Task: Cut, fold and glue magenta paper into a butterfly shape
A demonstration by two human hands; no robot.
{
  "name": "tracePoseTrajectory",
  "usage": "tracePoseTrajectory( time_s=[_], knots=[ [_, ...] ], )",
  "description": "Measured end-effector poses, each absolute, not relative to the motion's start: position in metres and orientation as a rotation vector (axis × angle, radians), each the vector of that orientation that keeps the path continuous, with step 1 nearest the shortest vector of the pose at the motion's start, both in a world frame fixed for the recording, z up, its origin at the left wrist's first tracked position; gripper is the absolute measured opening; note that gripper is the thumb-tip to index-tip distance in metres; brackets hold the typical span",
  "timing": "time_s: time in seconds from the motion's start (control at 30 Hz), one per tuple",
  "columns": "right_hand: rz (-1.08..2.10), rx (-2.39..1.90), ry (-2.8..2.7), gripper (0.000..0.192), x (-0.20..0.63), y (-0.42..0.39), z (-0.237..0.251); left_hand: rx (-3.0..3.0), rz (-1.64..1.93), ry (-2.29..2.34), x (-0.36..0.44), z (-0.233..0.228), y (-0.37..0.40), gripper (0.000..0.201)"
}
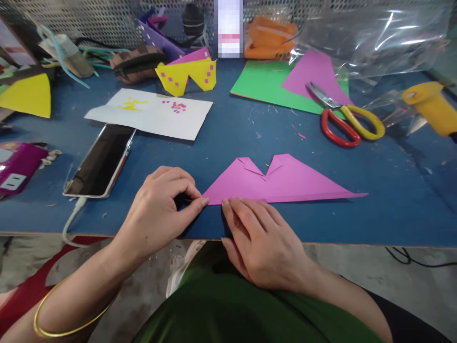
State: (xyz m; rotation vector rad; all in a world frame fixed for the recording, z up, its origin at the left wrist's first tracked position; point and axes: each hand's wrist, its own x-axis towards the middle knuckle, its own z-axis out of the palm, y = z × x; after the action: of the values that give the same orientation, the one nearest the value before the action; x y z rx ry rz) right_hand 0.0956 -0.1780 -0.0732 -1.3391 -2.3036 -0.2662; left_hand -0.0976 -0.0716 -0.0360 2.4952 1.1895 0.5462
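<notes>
A folded sheet of pink paper (300,178) lies on the blue tabletop, with a V-shaped notch and small folded flaps along its far edge. A narrow fold runs along its near edge to a thin tip at the right. At the paper's left corner, the thumb and forefinger of my left hand (160,205) pinch it. My right hand (262,238) rests at the near edge, its fingers stretched out with the tips pressing on the fold.
Scissors (342,116) lie at the right on pink and green paper (271,85), near a yellow glue gun (432,107). Left of centre are a charging phone (103,162), a white sheet (178,124) holding tiny paper squares, and a yellow folded-paper piece (174,81).
</notes>
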Motion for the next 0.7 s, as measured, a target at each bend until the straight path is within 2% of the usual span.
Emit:
tracePoseTrajectory(
  time_s=[0.47, 0.7],
  knots=[
    [-0.215, -1.409, -2.334, 0.051, 0.0918, -0.1773, -0.0673, 2.372, 0.718, 1.194, -0.1007, -0.0419, -0.0776, 0.021],
    [-0.229, -1.424, -2.348, 0.047, 0.0912, -0.1772, -0.0687, 2.332, 0.681, 1.208, -0.1023, -0.0397, -0.0785, 0.019]
  ],
)
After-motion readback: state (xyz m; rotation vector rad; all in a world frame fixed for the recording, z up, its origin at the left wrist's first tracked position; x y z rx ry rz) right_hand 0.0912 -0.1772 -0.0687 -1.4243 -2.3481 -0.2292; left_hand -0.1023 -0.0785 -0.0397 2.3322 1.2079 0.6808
